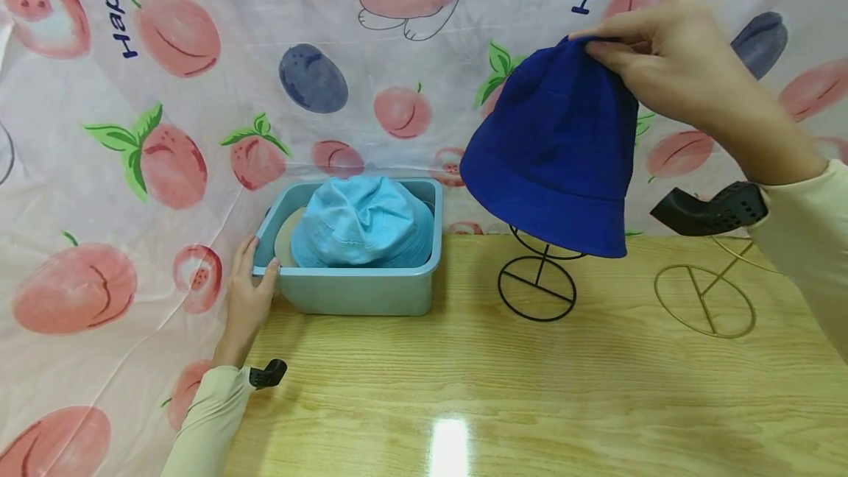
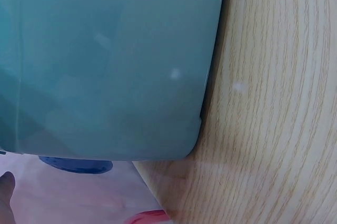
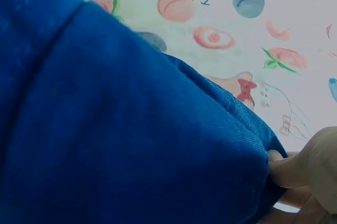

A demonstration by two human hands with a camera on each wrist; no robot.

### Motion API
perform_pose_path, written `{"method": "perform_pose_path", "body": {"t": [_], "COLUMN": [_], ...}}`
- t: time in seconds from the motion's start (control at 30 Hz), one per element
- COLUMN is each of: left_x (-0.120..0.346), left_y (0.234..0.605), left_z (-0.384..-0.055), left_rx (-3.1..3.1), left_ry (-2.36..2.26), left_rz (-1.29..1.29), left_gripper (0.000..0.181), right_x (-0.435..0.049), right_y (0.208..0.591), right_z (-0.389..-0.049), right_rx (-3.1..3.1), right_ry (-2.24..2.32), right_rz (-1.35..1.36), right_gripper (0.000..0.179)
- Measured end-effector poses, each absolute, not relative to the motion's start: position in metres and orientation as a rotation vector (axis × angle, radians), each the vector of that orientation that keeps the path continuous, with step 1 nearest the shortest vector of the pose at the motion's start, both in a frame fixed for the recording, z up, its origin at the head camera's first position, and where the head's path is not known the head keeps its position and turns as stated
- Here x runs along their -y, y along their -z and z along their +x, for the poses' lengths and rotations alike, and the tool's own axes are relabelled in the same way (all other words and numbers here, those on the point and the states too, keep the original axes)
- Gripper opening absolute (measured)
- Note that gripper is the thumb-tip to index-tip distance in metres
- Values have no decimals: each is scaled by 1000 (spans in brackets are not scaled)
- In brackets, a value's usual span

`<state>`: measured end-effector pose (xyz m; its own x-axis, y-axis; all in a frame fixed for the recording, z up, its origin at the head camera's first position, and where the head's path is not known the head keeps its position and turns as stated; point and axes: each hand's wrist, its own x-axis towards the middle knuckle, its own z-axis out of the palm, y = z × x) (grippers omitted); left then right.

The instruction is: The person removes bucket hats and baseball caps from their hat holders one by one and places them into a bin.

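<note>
A dark blue bucket hat (image 1: 550, 146) hangs in the air with its brim down. At its crown, my right hand (image 1: 669, 57) pinches the cloth between thumb and fingers; the right wrist view shows the hat (image 3: 131, 124) up close. Over on the left, my left hand (image 1: 248, 300) rests at the front left corner of a grey-green plastic bin (image 1: 358, 293), thumb spread from the fingers. Inside the bin lie a light blue bucket hat (image 1: 364, 223) and, partly hidden under it, a beige one (image 1: 285, 238).
Below the dark blue hat stands a black wire stand (image 1: 538, 289), its top hidden behind the brim. A gold wire stand (image 1: 705, 300) is farther right, partly behind my right forearm. A fruit-print cloth (image 1: 397, 146) hangs behind the wooden table (image 1: 530, 396).
</note>
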<state>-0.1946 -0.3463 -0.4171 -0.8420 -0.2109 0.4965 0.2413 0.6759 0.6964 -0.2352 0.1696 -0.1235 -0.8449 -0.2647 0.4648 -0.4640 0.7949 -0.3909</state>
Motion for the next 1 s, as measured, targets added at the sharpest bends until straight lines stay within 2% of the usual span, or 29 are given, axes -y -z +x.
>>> {"method": "perform_pose_path", "body": {"t": [1.0], "left_x": [346], "left_y": [416], "left_z": [-195], "left_rx": [2353], "left_ry": [1092], "left_rz": [4], "left_gripper": [58], "right_x": [-50], "right_y": [146], "right_z": [-279], "right_rx": [2396], "right_ry": [-937], "right_rz": [840], "right_gripper": [26]}}
